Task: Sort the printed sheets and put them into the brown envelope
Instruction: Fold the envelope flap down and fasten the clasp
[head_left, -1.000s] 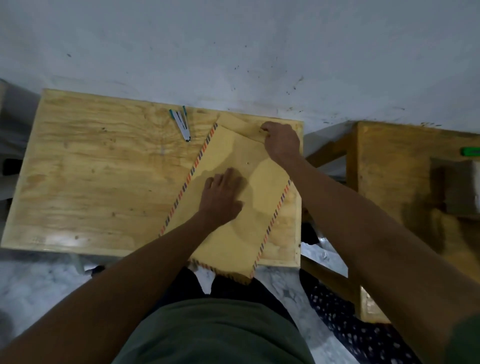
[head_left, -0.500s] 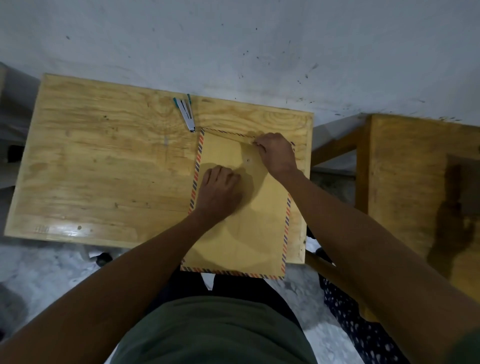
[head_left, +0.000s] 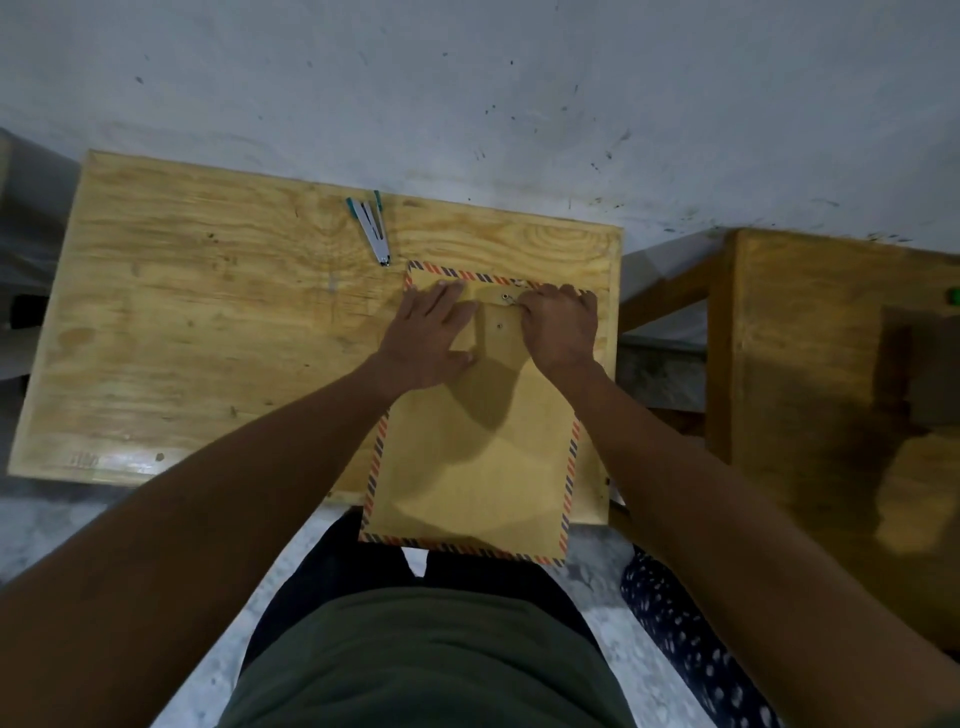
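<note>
The brown envelope (head_left: 470, 467), judged light, thin and easily creased, overhangs the near edge of the desk (head_left: 208, 322), pinned under the flat, open left hand (head_left: 431, 338) while its flap closure is pinched by the right hand (head_left: 561, 327)

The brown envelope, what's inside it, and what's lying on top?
On the brown envelope rest the left hand, flat, and the right hand, fingers curled at its clasp. It is opaque, so any sheets inside cannot be seen.

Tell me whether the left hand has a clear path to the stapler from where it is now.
Probably yes. The left hand lies flat on the envelope, holding nothing, and the stapler sits just beyond it on bare table, with nothing between them.
</note>
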